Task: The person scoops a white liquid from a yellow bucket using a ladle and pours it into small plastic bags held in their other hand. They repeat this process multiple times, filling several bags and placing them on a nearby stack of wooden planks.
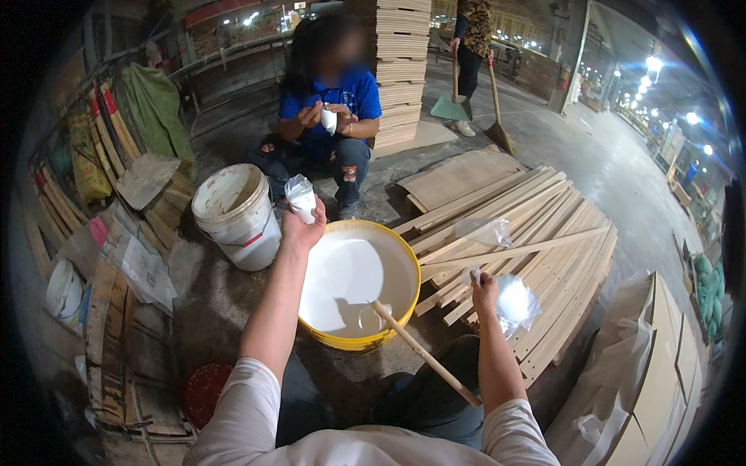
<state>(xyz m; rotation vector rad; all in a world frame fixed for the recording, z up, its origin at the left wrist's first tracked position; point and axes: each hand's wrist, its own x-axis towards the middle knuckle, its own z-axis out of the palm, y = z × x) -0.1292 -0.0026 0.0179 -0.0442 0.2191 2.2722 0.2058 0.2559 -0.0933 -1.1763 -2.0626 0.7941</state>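
Note:
My left hand (303, 224) is wrapped round a small clear plastic bag (301, 200) with white stuff in its lower part, held up beyond the rim of a yellow-edged bucket (414, 273). White paste (342, 272) fills much of the bucket, and a wooden stick (427, 357) leans out over its near rim. On the right, my right hand (485, 290) is closed on a thin, clear plastic piece (471, 275), apparently a bag. Beside that hand a shiny clear plastic bag (516, 301) lies over the wooden strips (544, 256); whether the hand grips it too is unclear.
Opposite me a seated person in blue (361, 97) holds a white-filled bag (329, 122). A dirty white bucket (237, 217) stands left of the yellow-rimmed one. Stacked boards (400, 70) rise behind; another person holds a broom (501, 136) and dustpan (451, 109). Plastic-covered panels (622, 373) lie at right.

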